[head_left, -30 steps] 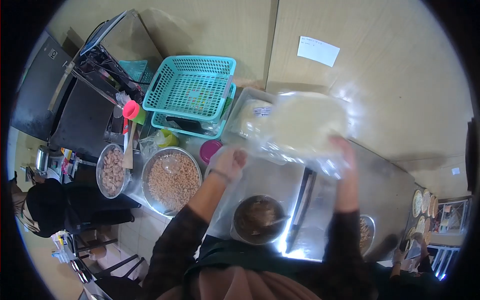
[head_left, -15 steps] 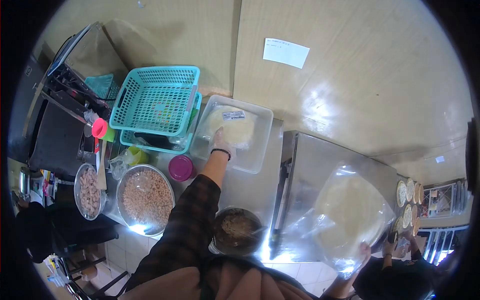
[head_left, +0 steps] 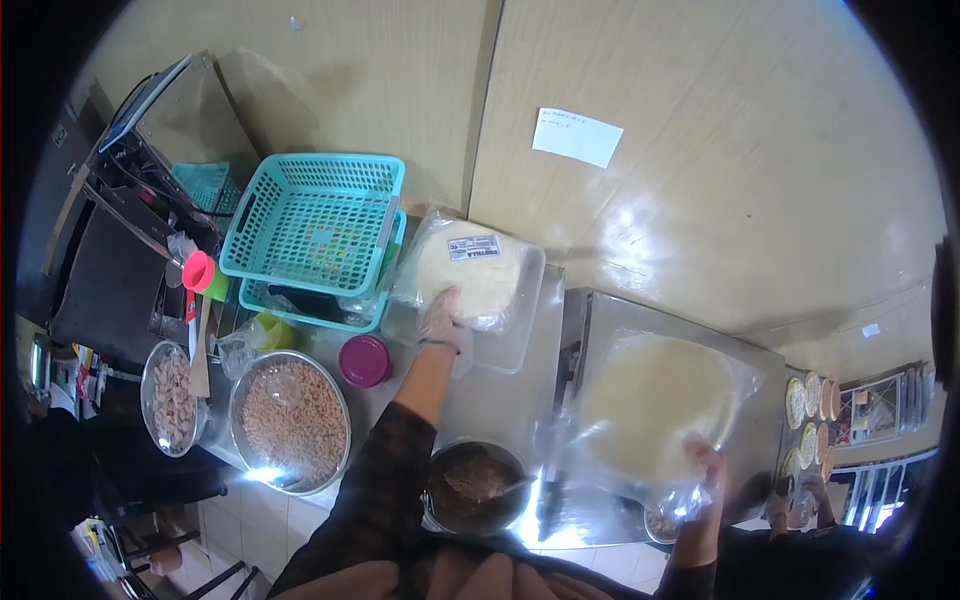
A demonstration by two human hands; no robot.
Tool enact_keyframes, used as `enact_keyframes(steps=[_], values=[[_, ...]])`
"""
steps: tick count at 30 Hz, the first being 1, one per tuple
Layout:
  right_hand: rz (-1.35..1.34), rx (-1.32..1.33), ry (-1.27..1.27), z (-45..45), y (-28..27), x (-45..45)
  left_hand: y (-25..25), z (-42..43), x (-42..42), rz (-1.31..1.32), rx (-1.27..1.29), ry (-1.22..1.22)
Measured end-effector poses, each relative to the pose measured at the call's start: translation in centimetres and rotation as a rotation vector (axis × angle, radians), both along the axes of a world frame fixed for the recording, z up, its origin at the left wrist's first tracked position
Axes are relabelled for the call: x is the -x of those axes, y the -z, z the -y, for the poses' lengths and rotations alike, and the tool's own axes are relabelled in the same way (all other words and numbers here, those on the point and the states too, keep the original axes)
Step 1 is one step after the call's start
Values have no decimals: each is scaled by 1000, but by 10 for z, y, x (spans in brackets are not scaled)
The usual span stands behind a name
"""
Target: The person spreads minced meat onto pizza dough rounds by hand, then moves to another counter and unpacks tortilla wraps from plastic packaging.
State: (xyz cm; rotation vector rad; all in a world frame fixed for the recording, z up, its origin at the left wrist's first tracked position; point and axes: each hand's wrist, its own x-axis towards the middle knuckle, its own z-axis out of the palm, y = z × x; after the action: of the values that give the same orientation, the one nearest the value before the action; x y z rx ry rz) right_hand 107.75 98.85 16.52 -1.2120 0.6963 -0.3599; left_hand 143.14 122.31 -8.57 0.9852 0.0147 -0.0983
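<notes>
The bare-looking right hand (head_left: pixel 708 464) is closed on the near right part of a clear plastic bag of broad, pale, round flatbread (head_left: pixel 652 405), over the right-hand steel table (head_left: pixel 604 313). The gloved left hand (head_left: pixel 440 322) touches the near side of a white-labelled, clear-wrapped tortilla pack (head_left: pixel 468 280) by the left-hand steel table's (head_left: pixel 505 400) far edge; whether it grips, I cannot tell. Both should be soft, floppy and slippery, best supported underneath.
</notes>
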Motion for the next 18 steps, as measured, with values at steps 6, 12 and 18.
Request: enact_keyframes(steps=[6,12,18], values=[[83,724,-324,20,49,-53,-141,-50,79,-66,174,111],[215,122,-361,-62,61,-170,-185,-147,186,-165,28,-58],[-97,-47,-486,-97,144,-276,-174,-273,302,-300,376,-166]])
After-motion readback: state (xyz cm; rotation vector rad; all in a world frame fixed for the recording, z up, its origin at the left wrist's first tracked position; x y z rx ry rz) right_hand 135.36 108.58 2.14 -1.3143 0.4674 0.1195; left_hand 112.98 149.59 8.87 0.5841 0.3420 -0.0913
